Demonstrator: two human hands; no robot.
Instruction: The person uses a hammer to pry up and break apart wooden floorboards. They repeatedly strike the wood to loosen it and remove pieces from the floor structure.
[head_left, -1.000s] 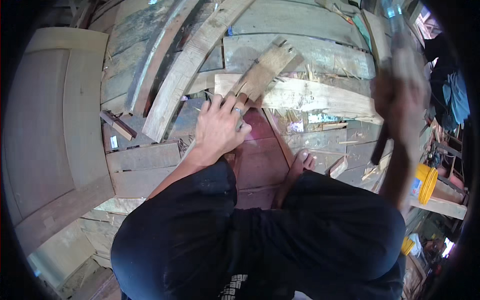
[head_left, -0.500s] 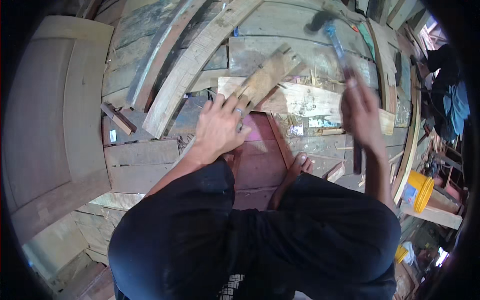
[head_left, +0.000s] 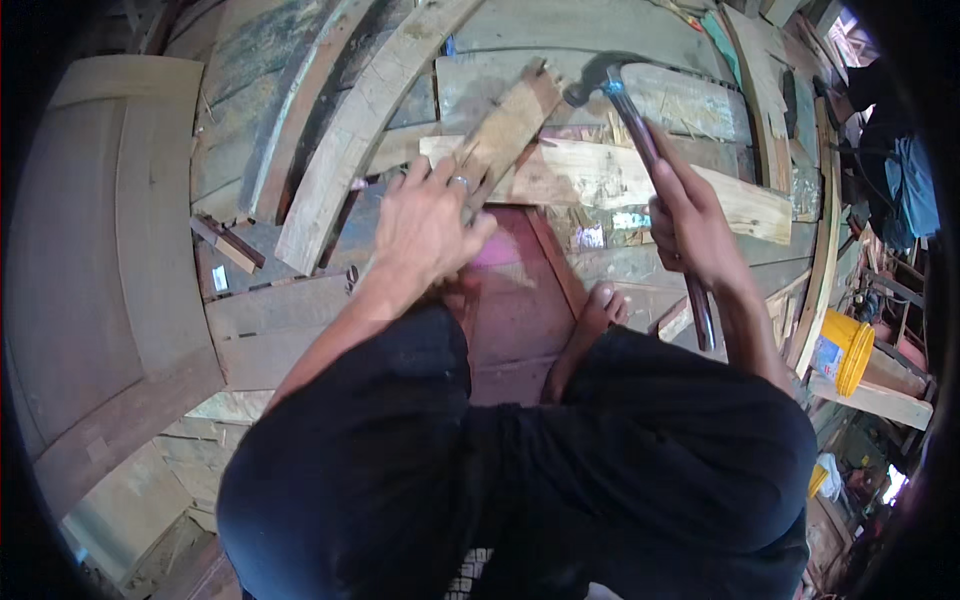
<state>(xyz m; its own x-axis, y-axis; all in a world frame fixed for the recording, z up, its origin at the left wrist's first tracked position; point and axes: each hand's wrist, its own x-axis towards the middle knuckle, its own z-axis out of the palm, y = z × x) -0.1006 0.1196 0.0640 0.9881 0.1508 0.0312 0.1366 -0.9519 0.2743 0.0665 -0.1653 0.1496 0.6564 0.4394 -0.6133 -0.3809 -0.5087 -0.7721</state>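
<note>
My right hand is wrapped round the handle of a claw hammer. Its dark head is just right of the far end of a short wooden board, apart from it as far as I can tell. That board slants away from me, with a notched or split far end. My left hand, a ring on one finger, grips the board's near end. Beneath it, a pale plank lies crosswise on the floorboards.
Two long timbers lie at the far left, beside a panelled wooden door. A small wood block sits near them. At right are a yellow bucket and a long batten. Wood chips litter the floor around my bare foot.
The hammer has swung left and come nearer the board's far end, my right hand moving left with it. My left hand and the board have shifted slightly left in view.
</note>
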